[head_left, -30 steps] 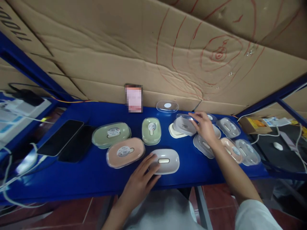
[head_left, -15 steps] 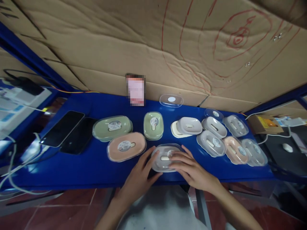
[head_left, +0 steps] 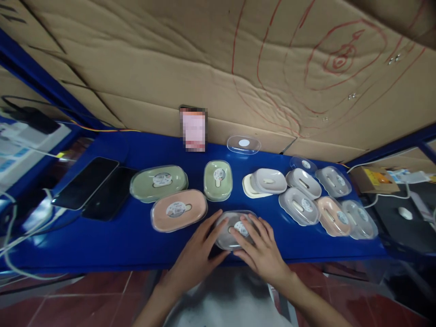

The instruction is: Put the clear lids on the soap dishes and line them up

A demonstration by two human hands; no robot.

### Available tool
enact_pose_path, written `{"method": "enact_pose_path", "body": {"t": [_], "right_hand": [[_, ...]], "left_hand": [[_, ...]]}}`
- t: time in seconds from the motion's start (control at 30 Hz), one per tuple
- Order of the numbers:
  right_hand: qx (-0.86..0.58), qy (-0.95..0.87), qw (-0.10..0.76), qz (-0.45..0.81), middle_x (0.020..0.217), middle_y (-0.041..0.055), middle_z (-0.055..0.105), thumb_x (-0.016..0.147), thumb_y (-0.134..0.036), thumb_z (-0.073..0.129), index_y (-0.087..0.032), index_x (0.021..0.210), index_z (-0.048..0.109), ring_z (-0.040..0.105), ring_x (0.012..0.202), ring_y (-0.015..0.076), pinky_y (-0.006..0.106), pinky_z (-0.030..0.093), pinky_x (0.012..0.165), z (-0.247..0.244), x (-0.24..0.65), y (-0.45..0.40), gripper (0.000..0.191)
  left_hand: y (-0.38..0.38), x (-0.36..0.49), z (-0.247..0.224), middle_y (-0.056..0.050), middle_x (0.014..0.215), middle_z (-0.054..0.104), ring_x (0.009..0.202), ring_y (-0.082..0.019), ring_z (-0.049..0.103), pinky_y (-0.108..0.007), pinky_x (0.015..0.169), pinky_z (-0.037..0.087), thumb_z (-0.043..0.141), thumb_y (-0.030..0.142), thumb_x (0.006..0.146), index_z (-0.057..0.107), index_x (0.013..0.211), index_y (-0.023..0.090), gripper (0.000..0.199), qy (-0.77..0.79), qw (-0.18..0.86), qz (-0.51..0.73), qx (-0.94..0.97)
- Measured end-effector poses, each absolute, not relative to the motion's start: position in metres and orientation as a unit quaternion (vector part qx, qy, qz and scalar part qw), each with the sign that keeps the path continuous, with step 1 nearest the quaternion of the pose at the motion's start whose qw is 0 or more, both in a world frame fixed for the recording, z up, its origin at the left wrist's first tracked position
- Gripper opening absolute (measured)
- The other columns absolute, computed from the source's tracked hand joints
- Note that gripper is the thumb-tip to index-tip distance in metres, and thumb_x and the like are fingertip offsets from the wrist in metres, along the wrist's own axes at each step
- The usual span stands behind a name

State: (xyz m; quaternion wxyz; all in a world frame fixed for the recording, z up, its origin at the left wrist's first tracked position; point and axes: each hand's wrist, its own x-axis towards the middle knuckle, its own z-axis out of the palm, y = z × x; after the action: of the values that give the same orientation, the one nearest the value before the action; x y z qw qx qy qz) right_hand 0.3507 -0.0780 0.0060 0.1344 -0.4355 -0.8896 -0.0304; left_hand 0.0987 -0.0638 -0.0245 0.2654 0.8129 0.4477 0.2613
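Observation:
A grey oval soap dish (head_left: 226,238) with a clear lid and a round label lies at the front of the blue table, between my hands. My left hand (head_left: 200,247) grips its left end, thumb at the near edge and fingers over the rim. Across the top and right end of the lid spread the fingers of my right hand (head_left: 260,245), its thumb by the near edge. Beside my left hand is a lidded pink soap dish (head_left: 179,210). Two green soap dishes, one long (head_left: 159,183) and one smaller (head_left: 218,180), lie farther back.
Grey and pink dishes (head_left: 299,206) cluster at the right, near a loose clear lid (head_left: 244,144) by the cardboard wall (head_left: 153,68). A pixelated upright panel (head_left: 194,129) leans there. Dark phones (head_left: 86,183) and white cables (head_left: 15,259) lie left; a small carton (head_left: 374,179) stands right.
My right hand has shifted left and toward me over the lid, its fingers spreading wider. More of the label shows between them. The left hand keeps its place at the dish's left end.

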Motion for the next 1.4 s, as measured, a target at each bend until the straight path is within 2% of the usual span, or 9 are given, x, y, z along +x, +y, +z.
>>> {"method": "enact_pose_path", "body": {"t": [0.33, 0.53, 0.67, 0.87, 1.0, 1.1, 1.2, 1.33, 1.4], "right_hand": [[-0.493, -0.849, 0.187, 0.010, 0.167, 0.0144, 0.047, 0.106, -0.019, 0.057, -0.033, 0.169, 0.036, 0.034, 0.161, 0.0370, 0.072, 0.037, 0.125, -0.016, 0.332, -0.097, 0.067], [-0.489, -0.811, 0.279, 0.159, 0.177, 0.0117, 0.029, 0.111, -0.038, 0.051, -0.031, 0.169, 0.033, 0.032, 0.163, 0.0316, 0.057, 0.046, 0.124, -0.007, 0.364, -0.086, 0.061], [-0.528, -0.761, 0.326, 0.191, 0.173, 0.0118, 0.038, 0.113, -0.038, 0.043, -0.029, 0.168, 0.035, 0.038, 0.160, 0.0298, 0.054, 0.047, 0.123, -0.015, 0.379, -0.083, 0.056], [-0.540, -0.777, 0.272, 0.174, 0.169, 0.0118, 0.045, 0.110, -0.033, 0.054, -0.031, 0.166, 0.038, 0.045, 0.157, 0.0288, 0.053, 0.049, 0.122, -0.013, 0.374, -0.068, 0.058], [-0.504, -0.819, 0.241, 0.135, 0.164, 0.0112, 0.052, 0.110, -0.030, 0.055, -0.030, 0.161, 0.047, 0.051, 0.152, 0.0282, 0.055, 0.048, 0.122, -0.010, 0.370, -0.057, 0.052], [-0.511, -0.811, 0.274, 0.077, 0.156, 0.0114, 0.061, 0.109, -0.026, 0.053, -0.030, 0.158, 0.052, 0.057, 0.146, 0.0292, 0.056, 0.049, 0.119, -0.008, 0.379, -0.048, 0.049], [-0.551, -0.777, 0.306, 0.010, 0.155, 0.0125, 0.061, 0.108, -0.027, 0.053, -0.030, 0.158, 0.052, 0.057, 0.145, 0.0327, 0.059, 0.049, 0.117, -0.005, 0.397, -0.035, 0.050], [-0.597, -0.769, 0.227, -0.039, 0.170, 0.0145, 0.043, 0.109, -0.033, 0.052, -0.029, 0.164, 0.043, 0.041, 0.156, 0.0394, 0.069, 0.037, 0.122, -0.001, 0.411, -0.009, 0.056], [-0.590, -0.787, 0.178, -0.035, 0.168, 0.0150, 0.046, 0.109, -0.031, 0.053, -0.027, 0.166, 0.041, 0.043, 0.155, 0.0389, 0.069, 0.034, 0.123, 0.002, 0.411, 0.007, 0.058]], "left_hand": [[-0.064, 0.099, -0.024, -0.014, 0.170, 0.041, 0.156, -0.034, 0.045, -0.056, 0.122, 0.048, 0.070, 0.025, 0.100, 0.031, 0.167, 0.034, 0.078, 0.447, 0.250, 0.278, 0.813], [-0.066, 0.104, -0.026, -0.016, 0.165, 0.047, 0.150, -0.036, 0.052, -0.060, 0.116, 0.053, 0.078, 0.027, 0.094, 0.037, 0.162, 0.033, 0.080, 0.463, 0.239, 0.287, 0.804], [-0.075, 0.098, -0.015, -0.015, 0.162, 0.051, 0.147, -0.035, 0.055, -0.056, 0.112, 0.058, 0.067, 0.026, 0.102, 0.039, 0.163, 0.033, 0.067, 0.448, 0.189, 0.305, 0.819], [-0.044, 0.043, 0.014, -0.012, 0.157, 0.057, 0.143, -0.036, 0.058, -0.056, 0.112, 0.058, 0.073, 0.044, 0.098, 0.044, 0.159, 0.035, 0.068, 0.559, 0.046, 0.399, 0.725], [0.000, 0.008, 0.014, -0.019, 0.156, 0.056, 0.144, -0.040, 0.056, -0.061, 0.116, 0.051, 0.066, 0.056, 0.100, 0.037, 0.162, 0.024, 0.076, 0.577, 0.049, 0.355, 0.734], [0.011, 0.005, 0.012, -0.023, 0.159, 0.052, 0.149, -0.042, 0.051, -0.066, 0.120, 0.044, 0.061, 0.059, 0.102, 0.030, 0.165, 0.019, 0.080, 0.579, 0.050, 0.315, 0.750], [-0.003, 0.022, 0.015, -0.023, 0.172, 0.036, 0.157, -0.045, 0.039, -0.073, 0.125, 0.031, 0.062, 0.055, 0.103, 0.025, 0.168, 0.021, 0.083, 0.606, -0.001, 0.307, 0.734], [-0.027, 0.047, 0.019, -0.016, 0.179, 0.021, 0.159, -0.048, 0.035, -0.078, 0.126, 0.024, 0.072, 0.047, 0.099, 0.038, 0.164, 0.032, 0.075, 0.604, -0.063, 0.302, 0.735], [-0.029, 0.049, 0.015, -0.015, 0.180, 0.018, 0.159, -0.049, 0.034, -0.079, 0.125, 0.026, 0.076, 0.045, 0.097, 0.042, 0.162, 0.035, 0.074, 0.601, -0.082, 0.291, 0.740]]}}
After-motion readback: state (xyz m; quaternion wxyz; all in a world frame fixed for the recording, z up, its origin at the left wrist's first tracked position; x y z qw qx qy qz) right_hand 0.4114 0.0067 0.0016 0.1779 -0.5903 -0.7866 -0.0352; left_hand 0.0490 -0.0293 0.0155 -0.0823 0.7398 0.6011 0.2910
